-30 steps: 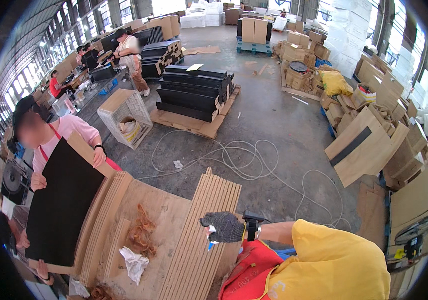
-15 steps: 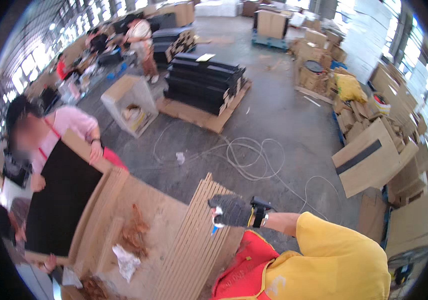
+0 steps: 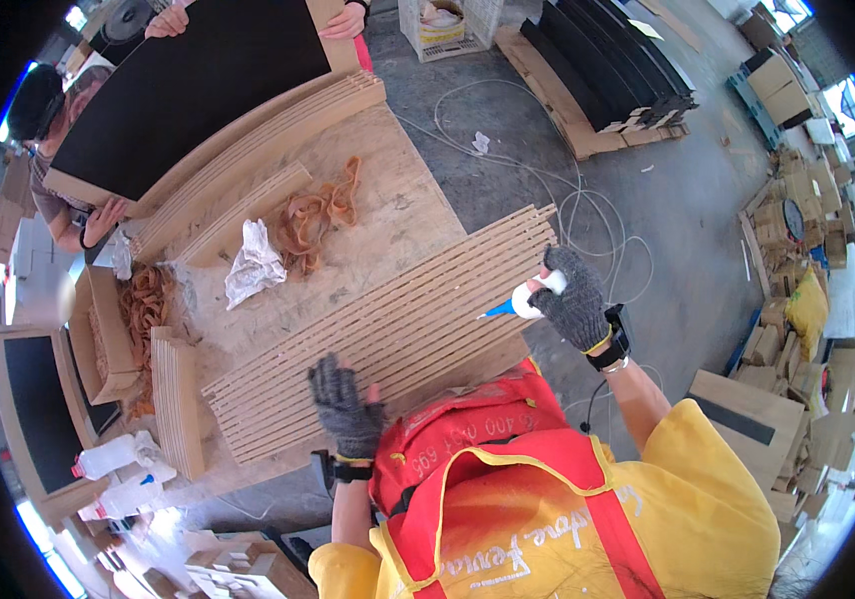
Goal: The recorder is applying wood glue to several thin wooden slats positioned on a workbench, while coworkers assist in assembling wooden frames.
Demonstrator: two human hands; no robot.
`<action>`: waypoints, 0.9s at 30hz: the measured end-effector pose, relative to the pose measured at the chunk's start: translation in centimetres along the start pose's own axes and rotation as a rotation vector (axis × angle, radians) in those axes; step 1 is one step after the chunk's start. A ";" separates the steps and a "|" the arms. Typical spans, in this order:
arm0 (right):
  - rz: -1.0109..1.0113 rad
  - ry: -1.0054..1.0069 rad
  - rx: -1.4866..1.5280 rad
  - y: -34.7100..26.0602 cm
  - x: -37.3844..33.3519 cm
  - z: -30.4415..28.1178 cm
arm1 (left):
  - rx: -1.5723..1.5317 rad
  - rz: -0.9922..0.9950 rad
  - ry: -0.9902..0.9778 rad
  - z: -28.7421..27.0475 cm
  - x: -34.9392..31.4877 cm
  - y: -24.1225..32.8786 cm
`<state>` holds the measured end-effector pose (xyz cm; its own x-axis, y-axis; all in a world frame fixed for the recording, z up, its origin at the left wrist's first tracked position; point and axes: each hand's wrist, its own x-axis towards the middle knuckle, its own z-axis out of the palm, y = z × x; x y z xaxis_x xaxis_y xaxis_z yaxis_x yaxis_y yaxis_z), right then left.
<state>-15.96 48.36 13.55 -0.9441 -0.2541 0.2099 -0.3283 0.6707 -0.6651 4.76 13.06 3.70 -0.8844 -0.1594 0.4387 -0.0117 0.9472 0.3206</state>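
A row of narrow wooden strips (image 3: 397,319) lies side by side, slanting across the near part of the worktable (image 3: 397,180). My right hand (image 3: 579,299), in a dark grey glove, grips a white glue bottle (image 3: 523,301) with a blue nozzle over the strips' right end. The nozzle points left, across the wood. On the near left edge of the strips is my gloved left hand (image 3: 347,409), fingers spread and nothing in it; whether it presses on the wood I cannot tell.
Crumpled white paper (image 3: 255,265) and brown bands (image 3: 312,225) lie on the table. Beyond, co-workers' hands hold a black panel (image 3: 208,90) with wooden edges. Stacked strips (image 3: 176,399) stand at left. A hose (image 3: 577,190) coils on the floor; black panels (image 3: 602,70) sit on a pallet.
My view has turned down and left, showing more of the table. My left hand has come into view over the strips. The right hand still holds the glue bottle.
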 end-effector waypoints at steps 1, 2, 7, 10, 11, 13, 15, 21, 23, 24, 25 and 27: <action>-0.007 -0.008 -0.004 0.0 -0.1 -0.1 | -0.038 0.035 -0.073 0.6 0.2 1.1; 0.002 0.010 0.031 0.0 -0.1 -0.1 | -0.076 0.072 -0.146 0.9 0.3 1.6; 0.034 0.015 0.052 0.8 0.4 -1.6 | -0.044 0.055 -0.219 1.2 0.2 1.9; 0.045 -0.013 -0.012 1.1 1.1 -2.8 | -0.036 0.058 -0.238 1.1 0.4 2.1; 0.016 -0.006 -0.013 1.3 1.3 -3.1 | -0.024 0.044 -0.246 1.1 0.4 2.2; -0.014 0.001 -0.017 1.7 1.8 -3.7 | -0.006 0.043 -0.234 1.2 0.4 2.1; 0.002 -0.014 0.034 2.8 2.1 -4.2 | -0.016 0.051 -0.224 1.3 0.4 2.1; -0.037 -0.011 -0.136 4.8 2.8 -6.2 | -0.042 0.070 -0.173 1.3 0.6 2.2; -0.015 -0.004 -0.106 5.5 3.2 -6.8 | -0.049 0.068 -0.171 1.4 0.5 2.1; 0.008 0.004 -0.070 5.8 3.2 -7.1 | -0.043 0.063 -0.179 1.3 0.5 2.1; 0.006 0.002 -0.074 6.3 3.2 -7.3 | -0.038 0.059 -0.187 1.3 0.5 2.1; 0.062 0.014 -0.072 7.2 3.2 -7.6 | -0.042 0.059 -0.182 1.4 0.5 2.0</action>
<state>-21.54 57.64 14.90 -0.9628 -0.2010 0.1806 -0.2701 0.7330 -0.6243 3.64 15.31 3.41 -0.9528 -0.0469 0.3000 0.0594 0.9402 0.3354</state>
